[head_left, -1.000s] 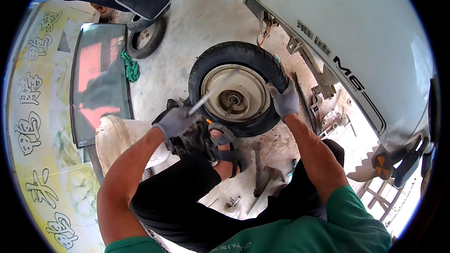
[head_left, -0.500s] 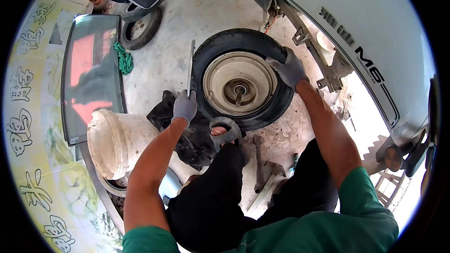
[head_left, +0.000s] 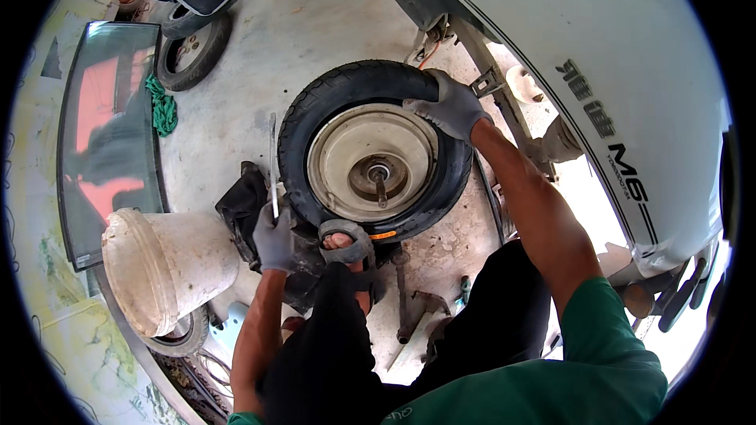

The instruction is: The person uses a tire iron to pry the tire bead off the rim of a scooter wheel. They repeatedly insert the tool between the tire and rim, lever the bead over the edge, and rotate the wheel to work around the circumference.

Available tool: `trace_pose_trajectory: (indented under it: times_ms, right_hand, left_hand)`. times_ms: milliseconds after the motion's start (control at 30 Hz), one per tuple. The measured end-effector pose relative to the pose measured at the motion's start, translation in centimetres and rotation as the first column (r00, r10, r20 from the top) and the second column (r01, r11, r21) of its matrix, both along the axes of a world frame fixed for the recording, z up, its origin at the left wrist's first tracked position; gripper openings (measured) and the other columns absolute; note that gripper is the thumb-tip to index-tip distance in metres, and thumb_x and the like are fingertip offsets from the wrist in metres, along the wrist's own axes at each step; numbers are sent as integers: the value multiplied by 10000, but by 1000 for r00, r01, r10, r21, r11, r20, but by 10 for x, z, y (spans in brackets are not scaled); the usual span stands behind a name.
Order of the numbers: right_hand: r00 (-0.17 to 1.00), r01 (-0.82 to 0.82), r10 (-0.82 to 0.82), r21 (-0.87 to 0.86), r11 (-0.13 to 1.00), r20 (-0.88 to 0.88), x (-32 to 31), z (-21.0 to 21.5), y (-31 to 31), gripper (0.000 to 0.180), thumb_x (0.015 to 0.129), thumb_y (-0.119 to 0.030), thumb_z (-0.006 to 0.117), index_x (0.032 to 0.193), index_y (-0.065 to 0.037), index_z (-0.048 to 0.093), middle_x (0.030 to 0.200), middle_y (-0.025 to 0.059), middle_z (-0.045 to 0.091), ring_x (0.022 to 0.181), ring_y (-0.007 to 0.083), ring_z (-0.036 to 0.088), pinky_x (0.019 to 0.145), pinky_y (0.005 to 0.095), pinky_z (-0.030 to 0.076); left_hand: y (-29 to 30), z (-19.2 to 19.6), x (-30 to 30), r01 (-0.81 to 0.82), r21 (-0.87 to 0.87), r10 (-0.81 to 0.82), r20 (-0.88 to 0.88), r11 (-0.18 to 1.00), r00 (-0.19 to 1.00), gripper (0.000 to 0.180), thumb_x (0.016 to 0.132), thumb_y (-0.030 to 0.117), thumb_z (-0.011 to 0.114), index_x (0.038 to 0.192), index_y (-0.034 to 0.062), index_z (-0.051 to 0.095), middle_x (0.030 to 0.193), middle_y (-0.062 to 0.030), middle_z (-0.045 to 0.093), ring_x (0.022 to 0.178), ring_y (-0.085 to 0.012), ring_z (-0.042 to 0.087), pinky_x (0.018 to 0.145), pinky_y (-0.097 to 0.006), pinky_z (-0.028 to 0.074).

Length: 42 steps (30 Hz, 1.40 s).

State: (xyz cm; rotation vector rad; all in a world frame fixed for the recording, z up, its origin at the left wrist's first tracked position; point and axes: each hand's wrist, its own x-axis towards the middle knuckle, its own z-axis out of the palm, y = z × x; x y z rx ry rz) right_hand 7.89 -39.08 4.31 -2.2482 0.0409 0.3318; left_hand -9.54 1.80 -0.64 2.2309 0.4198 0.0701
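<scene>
A black tyre [head_left: 335, 88] on a cream wheel rim [head_left: 335, 138] lies on the floor in front of me, with a threaded axle end [head_left: 381, 189] rising from its hub. My gloved right hand [head_left: 455, 108] is closed over the tyre's upper right edge, fingers reaching onto the sidewall. To the left of the tyre, my gloved left hand [head_left: 273, 238] grips a long metal tyre lever [head_left: 273, 161] that points away from me. My sandalled foot [head_left: 346, 242] is at the tyre's near edge, close to an orange mark on the sidewall.
A white bucket [head_left: 185, 264] lies on its side at the left, near a glass panel [head_left: 110, 142] and a green rag [head_left: 162, 106]. Other wheels [head_left: 193, 55] lie farther off. A large wrench [head_left: 402, 299] is by my feet. A white vehicle body [head_left: 567, 31] stands on the right.
My right hand has shifted from the tyre's right side toward its far edge. The orange mark now shows on the near sidewall. The whole view has shifted; my left hand still holds the lever.
</scene>
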Motion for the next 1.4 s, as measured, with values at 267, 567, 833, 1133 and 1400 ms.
trace_pose_trajectory:
  times_ms: [267, 567, 833, 1133, 1400]
  right_hand:
    - [998, 46, -43, -62, 997, 40, -1, -13, -2, 831, 834, -406, 865, 1480, -16, 516, 1253, 197, 733, 1161, 263, 714, 1039, 354, 517]
    - [1000, 13, -13, -10, 1000, -26, 1, -2, 0, 978, 811, -537, 856, 1520, 10, 462, 1331, 239, 687, 1262, 334, 660, 1094, 390, 484]
    - [1000, 12, -12, -23, 1000, -15, 0, -1, 3, 986, 803, -544, 854, 1516, 16, 468, 1351, 251, 671, 1276, 350, 649, 1099, 396, 480]
    - [998, 18, -20, -46, 999, -51, 1, -8, 0, 994, 806, -512, 863, 1533, 18, 440, 1351, 258, 669, 1261, 359, 655, 1089, 403, 486]
    - [1000, 21, -22, -46, 999, -13, 0, -4, 2, 955, 797, -476, 868, 1507, 20, 465, 1326, 251, 682, 1249, 344, 664, 1078, 398, 492]
  left_hand:
    - [3, 118, 58, 544, 72, -542, -43, 836, 839, 246, 995, 161, 694, 1216, 66, 745, 946, -62, 731, 726, -188, 663, 681, -315, 526]
    - [-82, 147, 154, 839, 476, -827, -335, 264, 451, 195, 956, 260, 664, 1022, 92, 738, 931, -122, 707, 878, -345, 706, 765, -458, 558]
    - [-103, 117, 171, 856, 471, -921, -198, 211, 335, 161, 900, 234, 696, 956, 83, 703, 900, -115, 691, 886, -334, 701, 772, -462, 555]
    - [-102, 85, 179, 830, 513, -964, -13, 220, 264, 159, 849, 217, 761, 876, 71, 704, 841, -101, 667, 827, -319, 684, 721, -458, 533]
    - [-111, 82, 181, 848, 487, -957, -80, 207, 279, 192, 863, 251, 756, 937, 76, 733, 866, -111, 691, 847, -336, 695, 741, -468, 540]
